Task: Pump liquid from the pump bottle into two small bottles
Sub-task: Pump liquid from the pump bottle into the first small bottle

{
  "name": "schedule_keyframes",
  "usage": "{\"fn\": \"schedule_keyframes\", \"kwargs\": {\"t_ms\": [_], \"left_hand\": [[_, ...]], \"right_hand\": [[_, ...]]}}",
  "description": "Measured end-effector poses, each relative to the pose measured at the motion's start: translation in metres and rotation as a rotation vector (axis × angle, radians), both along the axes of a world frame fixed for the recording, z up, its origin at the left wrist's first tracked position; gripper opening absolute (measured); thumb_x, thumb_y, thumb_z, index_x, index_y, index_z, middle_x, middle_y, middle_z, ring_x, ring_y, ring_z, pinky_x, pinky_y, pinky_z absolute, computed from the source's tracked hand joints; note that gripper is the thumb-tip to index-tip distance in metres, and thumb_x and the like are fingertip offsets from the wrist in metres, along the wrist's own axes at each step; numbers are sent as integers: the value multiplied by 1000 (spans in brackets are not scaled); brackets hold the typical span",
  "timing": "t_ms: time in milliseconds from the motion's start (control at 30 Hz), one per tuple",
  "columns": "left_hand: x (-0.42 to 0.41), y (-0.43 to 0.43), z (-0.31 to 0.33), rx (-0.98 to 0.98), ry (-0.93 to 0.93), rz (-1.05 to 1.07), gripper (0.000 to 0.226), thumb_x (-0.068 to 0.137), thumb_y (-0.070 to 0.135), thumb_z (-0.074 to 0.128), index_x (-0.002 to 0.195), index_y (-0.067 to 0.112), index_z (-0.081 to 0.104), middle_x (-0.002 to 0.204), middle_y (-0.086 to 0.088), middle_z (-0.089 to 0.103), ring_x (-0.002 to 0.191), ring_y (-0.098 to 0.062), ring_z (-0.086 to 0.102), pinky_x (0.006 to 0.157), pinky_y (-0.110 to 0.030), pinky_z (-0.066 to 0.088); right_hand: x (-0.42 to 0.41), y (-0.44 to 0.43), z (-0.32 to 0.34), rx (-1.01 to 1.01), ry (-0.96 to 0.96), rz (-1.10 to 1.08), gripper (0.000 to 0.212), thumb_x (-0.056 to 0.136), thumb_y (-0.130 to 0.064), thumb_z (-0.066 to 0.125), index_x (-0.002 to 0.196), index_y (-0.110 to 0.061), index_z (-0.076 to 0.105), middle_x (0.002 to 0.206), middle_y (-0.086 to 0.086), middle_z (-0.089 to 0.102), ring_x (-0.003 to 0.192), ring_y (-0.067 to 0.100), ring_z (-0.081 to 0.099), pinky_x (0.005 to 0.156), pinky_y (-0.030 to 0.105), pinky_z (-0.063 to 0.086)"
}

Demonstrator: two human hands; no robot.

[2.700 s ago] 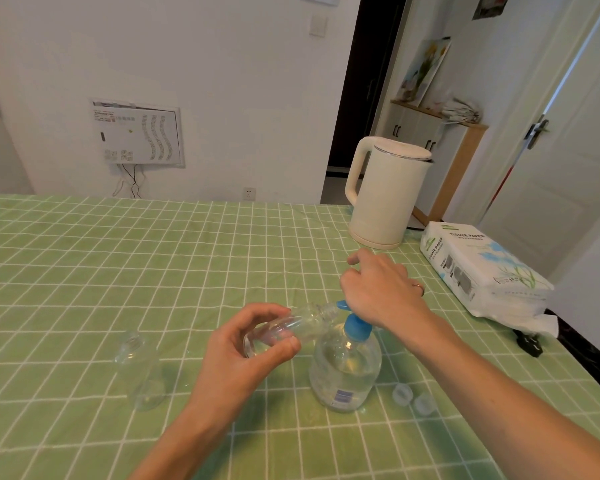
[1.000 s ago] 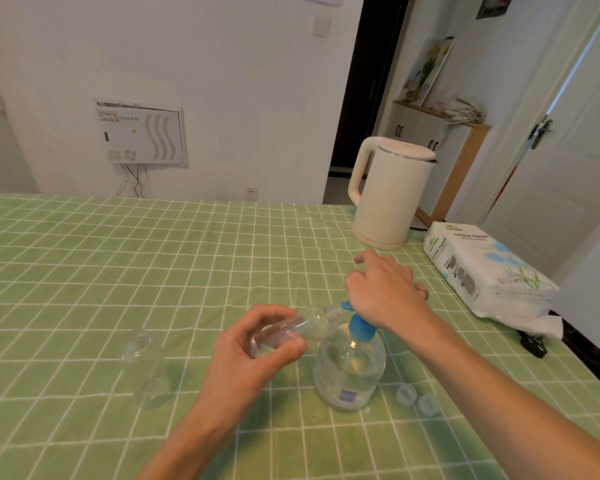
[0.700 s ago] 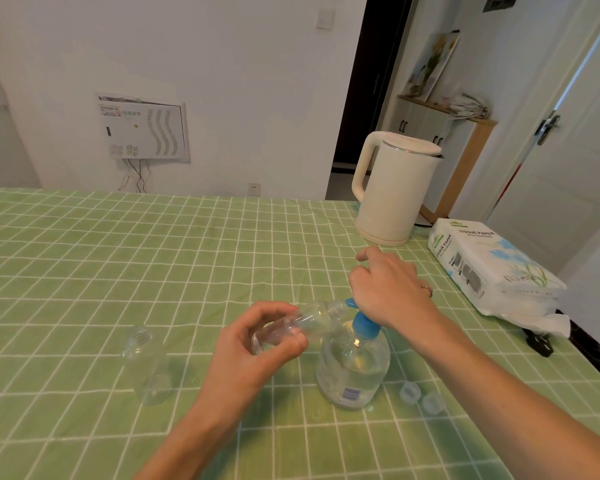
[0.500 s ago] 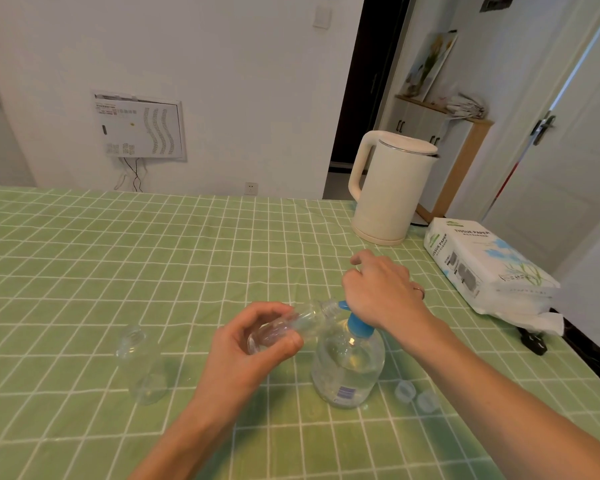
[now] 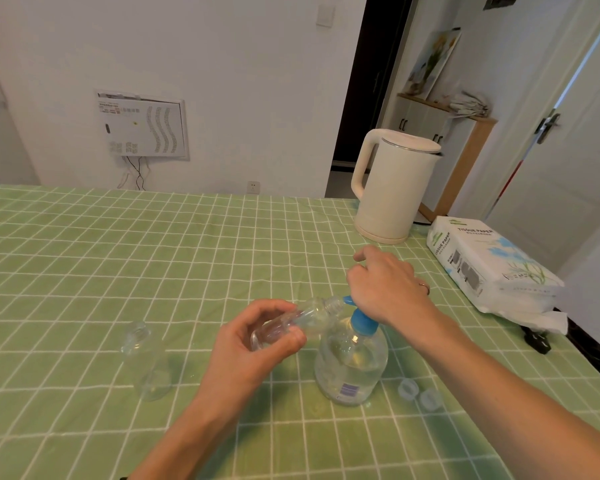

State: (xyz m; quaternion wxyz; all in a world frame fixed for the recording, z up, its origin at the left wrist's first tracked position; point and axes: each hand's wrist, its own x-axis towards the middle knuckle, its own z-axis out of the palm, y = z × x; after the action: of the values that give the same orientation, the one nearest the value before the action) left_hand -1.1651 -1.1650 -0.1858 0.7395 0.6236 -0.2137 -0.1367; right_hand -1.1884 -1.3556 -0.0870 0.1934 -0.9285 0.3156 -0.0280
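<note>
At my far left an uncapped small bottle of clear plastic stands upright on the green checked desk, well apart from my hands. My left grip is clamped on the other small bottle, thumb and fingers round its base. It is tilted nearly flat, with its open mouth up against the blue spout. Just right of it stands the pump bottle, clear, part full, with a blue collar. My right grip lies on top of the pump head and hides it. I cannot tell whether my fingers wrap round it or only press. Two small clear caps lie on the desk just right of the pump bottle. Farther back on the right are a cream kettle and a tissue pack.
</note>
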Motion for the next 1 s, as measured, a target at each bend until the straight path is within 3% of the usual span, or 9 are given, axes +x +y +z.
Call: {"fn": "schedule_keyframes", "kwargs": {"t_ms": [433, 600, 733, 1000], "left_hand": [[-2, 0, 1, -1, 5, -7, 41, 65, 45, 85, 103, 31, 78, 108, 3, 80, 88, -3, 73, 76, -16, 56], [0, 0, 1, -14, 6, 6, 33, 69, 35, 88, 101, 29, 79, 106, 3, 80, 85, -1, 72, 74, -15, 56], [-1, 1, 0, -30, 14, 15, 40, 63, 44, 87, 100, 30, 79, 106, 2, 80, 85, -2, 73, 74, -16, 57], [-1, 0, -1, -2, -9, 2, 42, 67, 44, 86, 106, 29, 78, 109, 3, 80, 91, -6, 74, 78, -17, 57]], "right_hand": [[-1, -2, 3, -25, -32, -5, 48, 92, -31, 36, 138, -26, 47, 133, 5, 50, 128, 32, 39, 109, 60, 25], [1, -1, 0, 22, -12, -18, 43, 92, -28, 35, 132, -27, 50, 130, 5, 51, 124, 31, 40, 106, 57, 29], [-1, 2, -2, 24, 5, -15, 38, 93, -26, 36, 126, -26, 54, 131, 4, 52, 124, 30, 41, 110, 58, 28], [-2, -1, 4, -14, -18, -1, 43, 92, -28, 36, 133, -25, 50, 130, 6, 50, 125, 32, 40, 109, 59, 26]]}}
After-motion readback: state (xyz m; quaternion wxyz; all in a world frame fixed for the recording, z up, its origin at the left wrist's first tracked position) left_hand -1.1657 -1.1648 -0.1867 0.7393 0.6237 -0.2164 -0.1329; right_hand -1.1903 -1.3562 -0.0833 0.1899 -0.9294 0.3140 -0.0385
